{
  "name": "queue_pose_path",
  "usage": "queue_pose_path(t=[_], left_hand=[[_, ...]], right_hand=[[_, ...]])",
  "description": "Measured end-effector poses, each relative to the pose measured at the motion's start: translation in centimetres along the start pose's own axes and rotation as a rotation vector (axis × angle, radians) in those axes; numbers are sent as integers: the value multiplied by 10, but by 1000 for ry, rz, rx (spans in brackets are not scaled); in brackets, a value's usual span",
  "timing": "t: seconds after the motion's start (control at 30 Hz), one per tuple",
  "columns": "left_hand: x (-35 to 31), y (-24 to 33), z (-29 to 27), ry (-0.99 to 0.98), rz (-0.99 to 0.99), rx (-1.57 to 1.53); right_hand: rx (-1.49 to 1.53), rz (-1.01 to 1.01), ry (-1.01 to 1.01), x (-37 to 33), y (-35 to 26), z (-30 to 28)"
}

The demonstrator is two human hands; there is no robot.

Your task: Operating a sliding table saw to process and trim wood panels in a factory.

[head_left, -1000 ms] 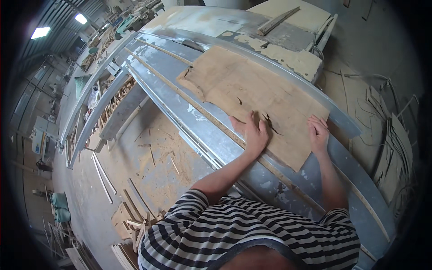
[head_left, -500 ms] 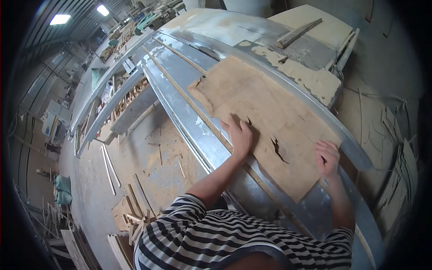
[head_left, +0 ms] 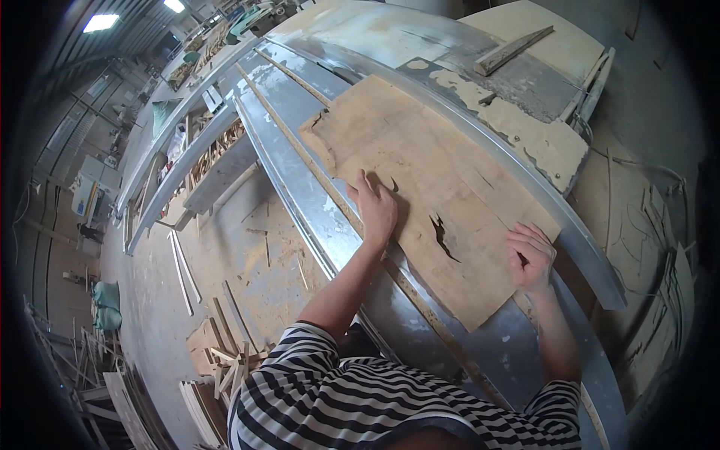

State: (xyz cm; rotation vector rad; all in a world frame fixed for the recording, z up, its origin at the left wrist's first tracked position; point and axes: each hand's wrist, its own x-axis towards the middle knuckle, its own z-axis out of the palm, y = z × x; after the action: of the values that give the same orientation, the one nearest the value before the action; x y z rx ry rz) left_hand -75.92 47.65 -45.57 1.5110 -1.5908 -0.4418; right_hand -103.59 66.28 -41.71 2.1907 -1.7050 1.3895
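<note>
A thin brown plywood sheet (head_left: 442, 172) with a torn hole and ragged left end lies on a metal saw table (head_left: 409, 322). My left hand (head_left: 375, 210) rests at the sheet's left edge, its fingers stretched out over the surface and the thumb hidden. At the near right corner, my right hand (head_left: 532, 259) has its fingers curled over the edge, closed on the sheet. Two narrow strips run lengthwise along the table, partly under the plywood. Beyond the sheet, a long metal rail (head_left: 525, 180) borders it.
On the far side are a worn panel (head_left: 540, 142) and a wooden bar (head_left: 514, 51). A metal frame (head_left: 180, 165) extends left over wood scraps. Offcuts (head_left: 232, 367) and sawdust cover the floor at left; thin strips (head_left: 660, 277) lie at right.
The plywood sheet has slid slightly left across the table, away from the far rail. Both hands have moved left with it. The view has also shifted a little.
</note>
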Motion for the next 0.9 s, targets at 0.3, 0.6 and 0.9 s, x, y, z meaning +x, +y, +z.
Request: queue_pose_path(t=[0.3, 0.6, 0.9], left_hand=[[27, -1, -7, 13, -69, -56], [46, -98, -103, 323, -101, 571], [54, -117, -104, 21, -532, 367]], right_hand=[[-7, 16, -17, 16, 4, 24], [-22, 33, -8, 21, 2, 31], [3, 6, -17, 42, 5, 50]])
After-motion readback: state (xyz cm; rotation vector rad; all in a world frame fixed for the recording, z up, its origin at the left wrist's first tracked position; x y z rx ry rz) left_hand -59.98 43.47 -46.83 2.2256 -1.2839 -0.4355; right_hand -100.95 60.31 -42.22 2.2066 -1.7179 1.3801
